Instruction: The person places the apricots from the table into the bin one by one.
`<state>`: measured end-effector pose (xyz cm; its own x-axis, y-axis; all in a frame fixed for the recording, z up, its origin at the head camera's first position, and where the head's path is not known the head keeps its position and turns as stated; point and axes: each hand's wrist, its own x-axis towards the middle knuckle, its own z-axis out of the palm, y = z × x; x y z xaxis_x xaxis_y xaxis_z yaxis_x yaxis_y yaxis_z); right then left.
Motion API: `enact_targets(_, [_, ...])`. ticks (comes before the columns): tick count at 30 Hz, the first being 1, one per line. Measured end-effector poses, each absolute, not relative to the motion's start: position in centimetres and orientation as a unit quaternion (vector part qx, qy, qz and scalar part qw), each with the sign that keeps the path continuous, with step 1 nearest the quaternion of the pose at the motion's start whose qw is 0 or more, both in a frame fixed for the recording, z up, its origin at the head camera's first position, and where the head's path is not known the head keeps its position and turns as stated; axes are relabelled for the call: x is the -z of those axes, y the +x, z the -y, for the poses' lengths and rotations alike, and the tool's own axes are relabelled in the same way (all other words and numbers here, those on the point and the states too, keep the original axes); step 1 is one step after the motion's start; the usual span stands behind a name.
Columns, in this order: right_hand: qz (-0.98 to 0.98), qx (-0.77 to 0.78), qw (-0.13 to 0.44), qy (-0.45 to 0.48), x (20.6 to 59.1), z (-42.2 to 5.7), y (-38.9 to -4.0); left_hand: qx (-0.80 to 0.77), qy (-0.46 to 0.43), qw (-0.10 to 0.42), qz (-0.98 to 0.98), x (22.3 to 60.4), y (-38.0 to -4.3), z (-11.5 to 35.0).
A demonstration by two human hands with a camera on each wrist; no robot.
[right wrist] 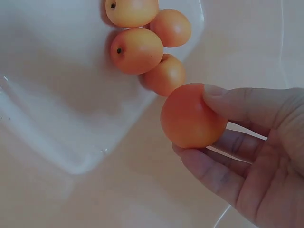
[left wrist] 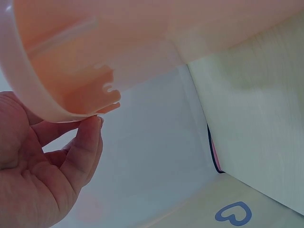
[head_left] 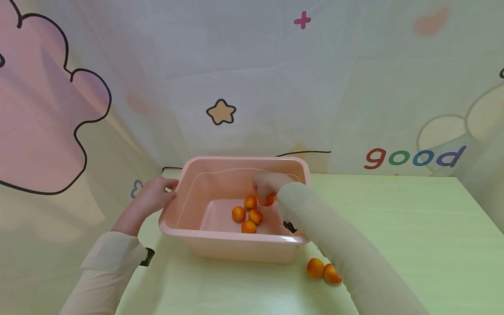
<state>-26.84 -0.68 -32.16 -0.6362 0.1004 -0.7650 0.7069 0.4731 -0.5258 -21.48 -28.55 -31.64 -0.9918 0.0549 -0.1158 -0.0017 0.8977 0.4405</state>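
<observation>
A pink plastic basin (head_left: 240,247) stands on the table, with several smooth orange-red fruits (head_left: 238,214) grouped on its floor. Inside it, my right hand (head_left: 269,183) holds one more round orange fruit (right wrist: 194,116) between thumb and fingers, just above the others. In the right wrist view, dark stem spots show on two of the fruits (right wrist: 137,51) below. My left hand (head_left: 155,194) grips the basin's left rim, its fingers (left wrist: 85,147) bent at the edge in the left wrist view. Part of the right hand's grasp is hidden in the head view.
Two more orange fruits (head_left: 316,267) lie on the pale green table (head_left: 393,227) in front of the basin's right corner, one partly behind my right sleeve (head_left: 346,245). A printed cloth (head_left: 260,87) hangs behind the table and along its left side.
</observation>
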Motion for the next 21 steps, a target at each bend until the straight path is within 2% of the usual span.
enact_targets(21, [-0.777,0.425,0.351,0.303,30.5,1.5,-25.8,-0.233,0.009,0.065,-0.97,31.6,-21.5,28.6])
